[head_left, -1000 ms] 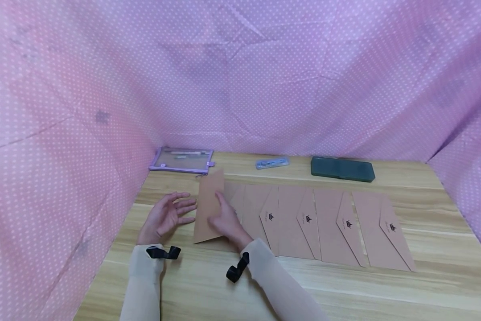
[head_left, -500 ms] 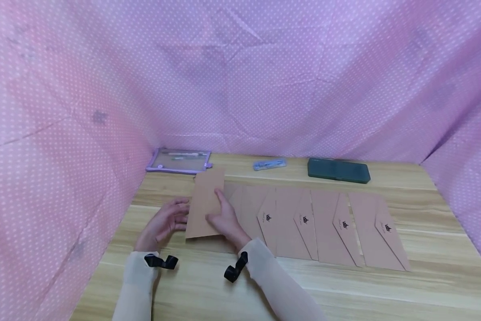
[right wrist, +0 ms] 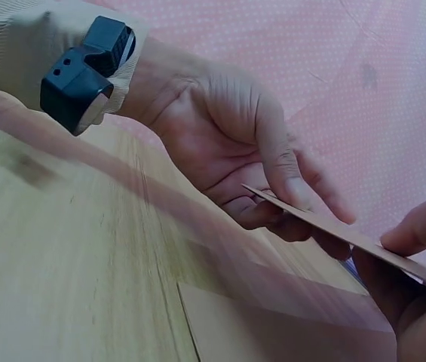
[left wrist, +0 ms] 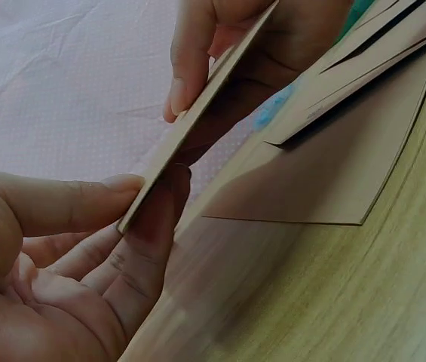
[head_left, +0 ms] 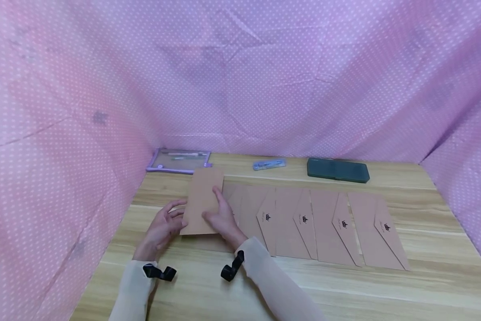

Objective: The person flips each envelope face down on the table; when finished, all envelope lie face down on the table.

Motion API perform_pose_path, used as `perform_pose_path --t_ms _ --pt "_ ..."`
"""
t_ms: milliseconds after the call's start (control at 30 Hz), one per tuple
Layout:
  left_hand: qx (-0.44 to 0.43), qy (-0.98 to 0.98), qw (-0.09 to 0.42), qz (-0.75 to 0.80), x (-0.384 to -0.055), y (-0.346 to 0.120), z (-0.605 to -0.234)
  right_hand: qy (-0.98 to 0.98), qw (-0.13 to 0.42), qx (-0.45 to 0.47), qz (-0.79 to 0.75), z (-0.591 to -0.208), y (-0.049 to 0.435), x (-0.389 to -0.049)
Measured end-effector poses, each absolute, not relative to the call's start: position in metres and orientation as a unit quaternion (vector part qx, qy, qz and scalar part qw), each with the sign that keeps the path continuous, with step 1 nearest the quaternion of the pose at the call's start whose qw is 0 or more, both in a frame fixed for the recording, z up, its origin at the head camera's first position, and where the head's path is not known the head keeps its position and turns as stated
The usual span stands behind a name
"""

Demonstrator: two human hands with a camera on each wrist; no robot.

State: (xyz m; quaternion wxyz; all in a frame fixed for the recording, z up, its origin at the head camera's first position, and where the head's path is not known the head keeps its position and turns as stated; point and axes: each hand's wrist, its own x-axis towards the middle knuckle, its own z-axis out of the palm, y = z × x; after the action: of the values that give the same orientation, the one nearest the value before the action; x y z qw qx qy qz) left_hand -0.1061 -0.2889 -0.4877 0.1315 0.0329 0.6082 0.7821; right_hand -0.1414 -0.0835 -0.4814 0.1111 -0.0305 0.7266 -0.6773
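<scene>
Both hands hold a plain brown kraft envelope (head_left: 198,200), raised and tilted above the table. My left hand (head_left: 162,229) pinches its lower left edge, thumb on top and fingers beneath, as the left wrist view shows. From the other side my right hand (head_left: 225,223) grips it, the thumb (right wrist: 416,230) on the upper face. The envelope's underside is hidden in the head view. Beneath and to the right lies a row of several matching envelopes (head_left: 290,200), their pointed flaps printed with a small black crown. The leftmost of these is partly covered.
Along the back of the wooden table (head_left: 437,236) lie a purple-edged mesh zip pouch (head_left: 176,162) with pens in it, a small blue item in clear packaging (head_left: 269,164) and a dark green case (head_left: 338,170). Pink dotted cloth (head_left: 240,89) hangs round the back and sides.
My left hand has closed in from the left and now pinches the envelope's edge. The right hand has shifted the envelope slightly left and tilted it.
</scene>
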Motion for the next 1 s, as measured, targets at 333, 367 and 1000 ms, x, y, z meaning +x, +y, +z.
perform_pose_path --t_ms 333,367,1000 --pt "0.024 0.567 0.11 0.816 -0.109 -0.3 -0.49 0.732 0.151 -0.062 -0.661 -0.48 -0.078 -0.134" --pt "0.02 0.565 0.108 0.818 -0.109 -0.303 -0.491 0.73 0.154 -0.068 -0.663 -0.48 -0.078 -0.133" --pt "-0.022 0.598 0.103 0.795 -0.087 -0.355 -0.5 0.743 0.182 -0.129 -0.631 -0.493 -0.106 -0.109"
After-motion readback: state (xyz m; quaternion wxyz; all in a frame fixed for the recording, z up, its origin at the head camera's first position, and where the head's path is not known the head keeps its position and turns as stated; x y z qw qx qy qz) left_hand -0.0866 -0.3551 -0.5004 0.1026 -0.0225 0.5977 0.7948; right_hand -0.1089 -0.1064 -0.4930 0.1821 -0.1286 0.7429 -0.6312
